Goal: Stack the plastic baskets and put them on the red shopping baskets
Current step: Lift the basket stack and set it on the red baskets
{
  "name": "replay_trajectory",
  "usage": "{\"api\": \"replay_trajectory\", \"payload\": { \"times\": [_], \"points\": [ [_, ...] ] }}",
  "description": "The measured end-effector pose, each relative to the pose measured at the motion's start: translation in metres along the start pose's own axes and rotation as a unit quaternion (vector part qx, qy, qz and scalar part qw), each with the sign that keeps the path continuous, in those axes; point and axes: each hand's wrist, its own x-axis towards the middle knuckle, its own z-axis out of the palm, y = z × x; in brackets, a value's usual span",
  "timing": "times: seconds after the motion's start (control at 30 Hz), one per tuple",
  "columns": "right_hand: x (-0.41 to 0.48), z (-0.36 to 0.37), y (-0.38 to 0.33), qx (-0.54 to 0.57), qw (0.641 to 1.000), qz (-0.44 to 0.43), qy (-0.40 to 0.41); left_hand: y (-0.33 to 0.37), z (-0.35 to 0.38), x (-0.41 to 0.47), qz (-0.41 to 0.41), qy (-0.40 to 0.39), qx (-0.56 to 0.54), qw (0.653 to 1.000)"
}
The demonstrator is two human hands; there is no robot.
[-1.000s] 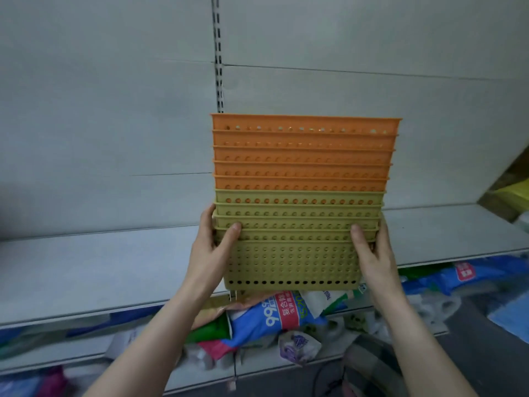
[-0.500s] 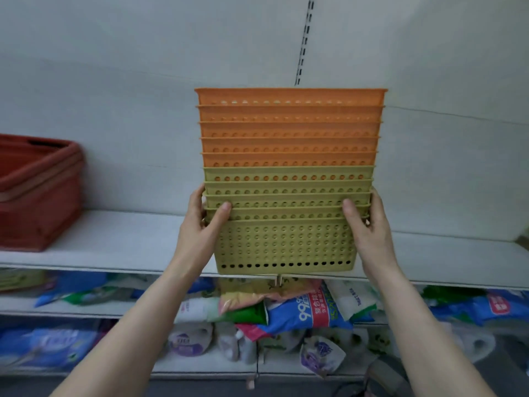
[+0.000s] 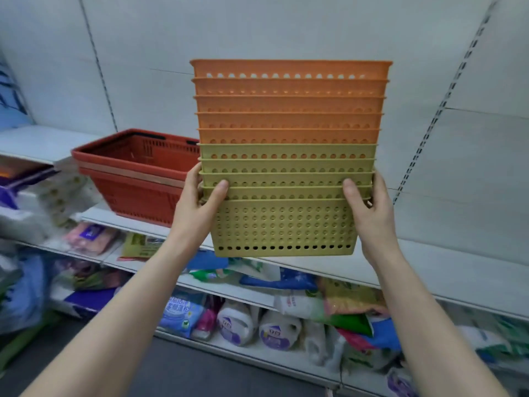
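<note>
Far left: red shopping baskets, nested, sit on the white shelf; packaged goods crowd the lower shelves. Your left hand grips the left side of the stack of plastic baskets, held in the air right of the red ones; perforated, five orange over yellow-green. Your right hand clasps its right side.

Shop: slotted shelving, packaged goods, shopping baskets.

The stack is held before the shelf, right of the shopping baskets set on it.
</note>
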Motion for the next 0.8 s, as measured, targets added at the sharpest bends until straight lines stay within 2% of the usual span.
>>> {"api": "replay_trajectory", "payload": {
  "times": [0.4,0.8],
  "points": [
    [0.06,0.211,-0.048,0.067,0.995,-0.052,-0.043,-0.008,-0.172,0.098,0.012,0.068,0.002,0.998],
    [0.178,0.483,-0.069,0.132,0.983,-0.097,-0.081,-0.049,-0.359,0.279,0.042,0.144,0.009,0.989]
  ]
}}
